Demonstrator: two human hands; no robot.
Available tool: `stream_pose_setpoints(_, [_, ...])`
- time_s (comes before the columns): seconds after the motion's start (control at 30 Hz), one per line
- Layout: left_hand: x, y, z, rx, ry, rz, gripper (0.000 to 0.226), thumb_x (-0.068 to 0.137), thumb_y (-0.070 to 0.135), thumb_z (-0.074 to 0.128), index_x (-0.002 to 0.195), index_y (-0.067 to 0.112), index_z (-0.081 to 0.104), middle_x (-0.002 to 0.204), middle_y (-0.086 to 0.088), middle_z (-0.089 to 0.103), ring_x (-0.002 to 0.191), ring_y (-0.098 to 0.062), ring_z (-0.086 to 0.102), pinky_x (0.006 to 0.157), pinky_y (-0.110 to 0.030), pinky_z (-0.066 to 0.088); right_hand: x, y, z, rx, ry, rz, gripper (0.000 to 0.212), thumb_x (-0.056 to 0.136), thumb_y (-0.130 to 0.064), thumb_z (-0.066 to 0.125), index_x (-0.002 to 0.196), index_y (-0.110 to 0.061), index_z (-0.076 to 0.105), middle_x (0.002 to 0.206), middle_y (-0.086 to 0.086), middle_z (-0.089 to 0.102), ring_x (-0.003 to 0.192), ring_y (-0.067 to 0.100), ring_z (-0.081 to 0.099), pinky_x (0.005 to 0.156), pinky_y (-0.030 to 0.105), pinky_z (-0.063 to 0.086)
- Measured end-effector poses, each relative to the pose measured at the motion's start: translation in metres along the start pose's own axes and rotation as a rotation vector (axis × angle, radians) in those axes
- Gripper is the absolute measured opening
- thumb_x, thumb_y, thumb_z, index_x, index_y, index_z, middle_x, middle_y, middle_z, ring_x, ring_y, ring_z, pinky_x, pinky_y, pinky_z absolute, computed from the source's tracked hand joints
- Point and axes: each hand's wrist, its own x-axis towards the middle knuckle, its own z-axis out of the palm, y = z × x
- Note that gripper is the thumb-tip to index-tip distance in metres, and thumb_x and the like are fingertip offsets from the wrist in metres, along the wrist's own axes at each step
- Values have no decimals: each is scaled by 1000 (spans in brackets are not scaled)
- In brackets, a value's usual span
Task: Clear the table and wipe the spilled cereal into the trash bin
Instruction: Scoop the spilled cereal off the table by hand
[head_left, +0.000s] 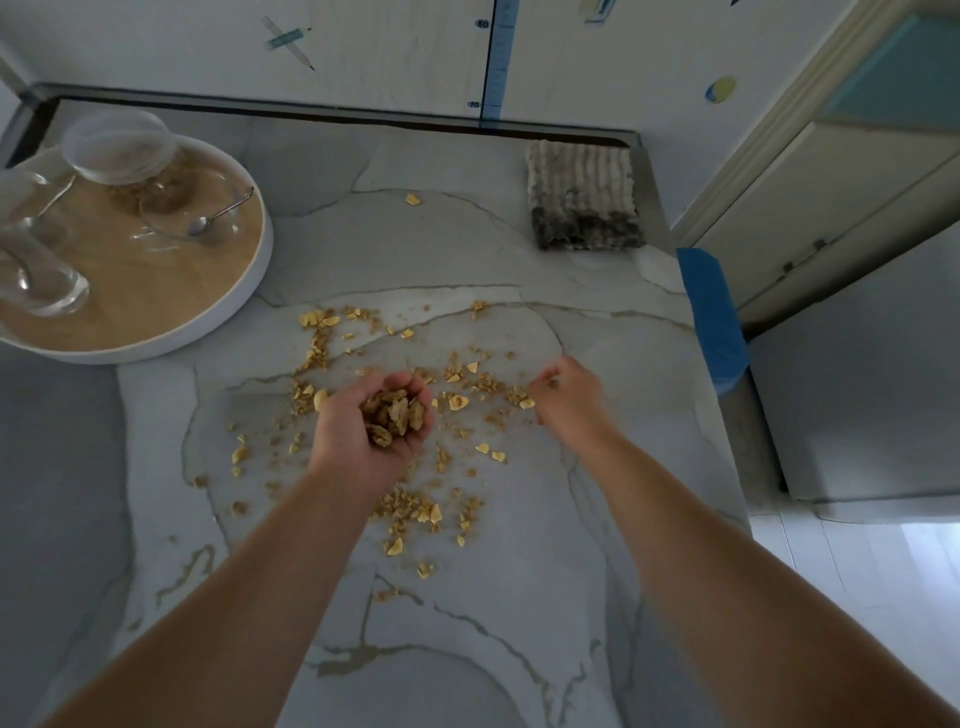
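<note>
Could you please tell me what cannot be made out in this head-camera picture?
- Head view, right hand: motion blur hides whether its fingertips pinch cereal.
- Head view, tray: the left frame edge cuts off it and its glassware.
- Head view, blue item at the table edge: too little shows to identify it.

tray (228, 312) far left | cereal (405, 509) centre | cloth (582, 197) far right

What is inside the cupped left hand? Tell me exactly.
A heap of brown cereal chunks fills the left hand, its fingers curled around it. Whatever lies beneath the top pieces is covered.
</note>
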Motion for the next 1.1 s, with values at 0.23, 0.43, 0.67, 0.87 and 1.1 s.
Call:
stream_pose_setpoints(0.23, [-11, -14, -3, -61, 38, 60, 30, 92, 14, 41, 70, 3, 59, 71, -13, 62, 60, -22, 61, 53, -26, 54, 10, -10, 16, -561, -140, -140, 28, 91, -17, 43, 118, -9, 44, 111, 13, 59, 100, 31, 58, 70, 31, 41])
stream_pose_setpoints(0.43, [-24, -22, -13, -88, 58, 119, 28, 91, 15, 41, 71, 4, 58, 70, -12, 63, 59, -21, 62, 53, -26, 54, 10, -6, 13, -371, -175, -191, 14, 88, -24, 50, 91, -10, 52, 88, 9, 61, 75, 22, 55, 60, 28, 40])
stream_pose_setpoints(0.67, [-40, -33, -4, -97, 58, 101, 26, 90, 13, 45, 71, 4, 60, 71, -11, 63, 59, -20, 62, 56, -27, 54, -31, -7, -11, 974, -598, 194, 26, 90, -17, 46, 64, -14, 51, 51, 3, 54, 34, 10, 39, 34, 14, 26])
stream_pose_setpoints(0.87, [-48, -51, 18, -80, -12, 59, 24, 91, 13, 46, 73, 5, 59, 67, -9, 64, 58, -20, 63, 56, -26, 54, -78, -8, -21, 1494, -587, 190, 15, 67, -15, 42, 69, -13, 56, 51, 2, 53, 36, 10, 42, 31, 12, 33])
stream_pose_setpoints(1.1, [-64, -84, 32, -29, -93, 12, 26, 90, 14, 44, 70, 7, 58, 66, -7, 61, 59, -18, 61, 59, -26, 52, -112, 4, -29, 1748, -211, 346, 30, 90, -23, 44, 66, -10, 56, 58, 3, 52, 43, 11, 48, 38, 14, 40])
